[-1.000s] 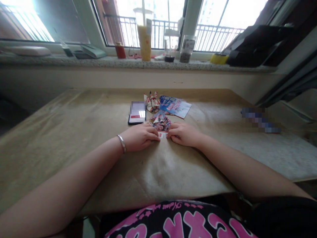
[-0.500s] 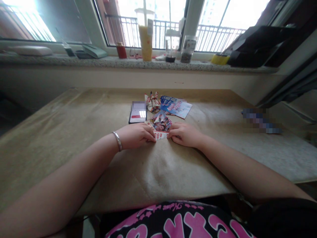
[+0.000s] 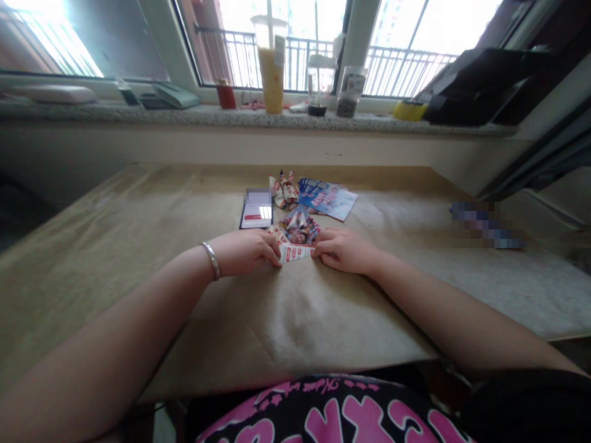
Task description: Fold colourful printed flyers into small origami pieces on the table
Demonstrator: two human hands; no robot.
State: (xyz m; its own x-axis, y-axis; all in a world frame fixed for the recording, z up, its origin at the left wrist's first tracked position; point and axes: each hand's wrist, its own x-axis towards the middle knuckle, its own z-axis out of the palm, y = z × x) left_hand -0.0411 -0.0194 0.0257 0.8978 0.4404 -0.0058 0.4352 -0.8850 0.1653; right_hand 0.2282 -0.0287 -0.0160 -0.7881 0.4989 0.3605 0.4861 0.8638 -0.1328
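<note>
Since the earlier frame our left hand (image 3: 244, 252) slid toward 9 o'clock, uncovering more of the printed paper (image 3: 295, 241). Both hands pinch its ends with the fingertips. It lies at 3 o'clock from the left hand and at 9 o'clock from our right hand (image 3: 346, 251), and its long edge runs 9 to 3. Beyond, toward 12, we count one phone (image 3: 256, 215), one folded figure (image 3: 283, 187) and one blue leaflet (image 3: 329, 199).

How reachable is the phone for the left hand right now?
Probably yes: the phone lies just beyond the left hand with bare table between, though its fingers are pinching the folded paper.
</note>
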